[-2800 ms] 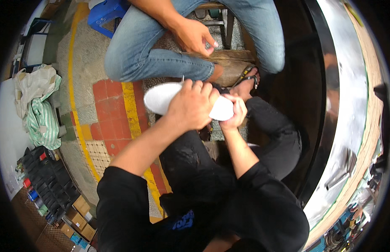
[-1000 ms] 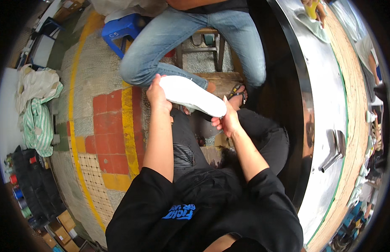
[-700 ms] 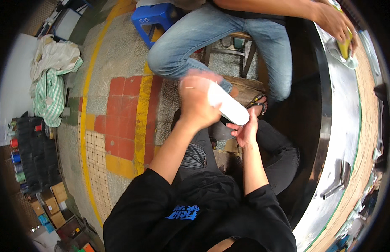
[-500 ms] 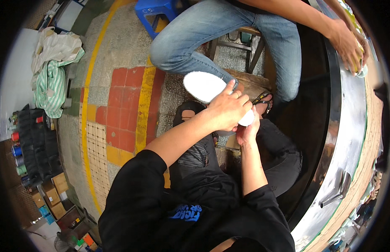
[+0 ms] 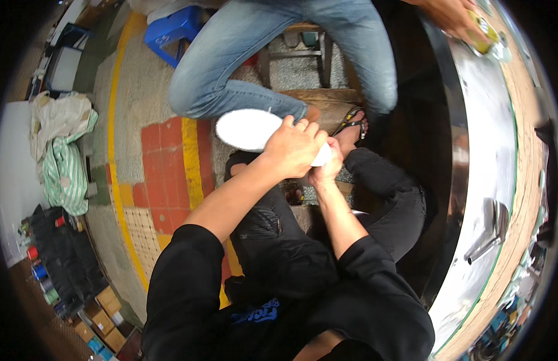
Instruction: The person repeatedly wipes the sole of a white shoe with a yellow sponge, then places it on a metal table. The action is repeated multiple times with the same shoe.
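Gripping fingers (image 5: 302, 125) partly hide the white sole (image 5: 247, 129).

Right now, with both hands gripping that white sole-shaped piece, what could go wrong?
The left hand and right hand are bunched toward one end of the white sole-shaped piece, so the wide free end might bend or twist. It is held in the air, so a slip could send it to the floor. In this view, the wide end appears close to the co-worker's jeans-covered leg and might brush it.
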The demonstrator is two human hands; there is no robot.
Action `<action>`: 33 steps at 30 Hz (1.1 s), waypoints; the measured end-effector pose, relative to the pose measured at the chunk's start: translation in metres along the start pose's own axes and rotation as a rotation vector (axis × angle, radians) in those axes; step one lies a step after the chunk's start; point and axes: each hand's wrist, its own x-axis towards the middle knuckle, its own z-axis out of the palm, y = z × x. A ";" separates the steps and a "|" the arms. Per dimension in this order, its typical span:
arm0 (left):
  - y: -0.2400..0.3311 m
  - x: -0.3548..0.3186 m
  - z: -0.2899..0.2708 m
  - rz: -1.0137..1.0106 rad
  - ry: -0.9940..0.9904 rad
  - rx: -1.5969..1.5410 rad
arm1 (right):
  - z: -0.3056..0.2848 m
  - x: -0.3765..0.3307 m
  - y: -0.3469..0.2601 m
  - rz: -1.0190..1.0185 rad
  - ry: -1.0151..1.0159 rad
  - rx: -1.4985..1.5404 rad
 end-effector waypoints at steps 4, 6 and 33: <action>0.004 -0.003 -0.026 0.042 -0.003 -0.027 | 0.038 -0.013 -0.031 -0.139 0.052 -0.266; 0.006 -0.008 -0.060 -0.014 0.127 -0.113 | 0.076 -0.015 -0.078 -0.351 -0.097 -0.335; 0.093 -0.046 0.011 0.026 0.366 -0.720 | 0.006 -0.106 -0.471 -1.089 -0.312 -2.152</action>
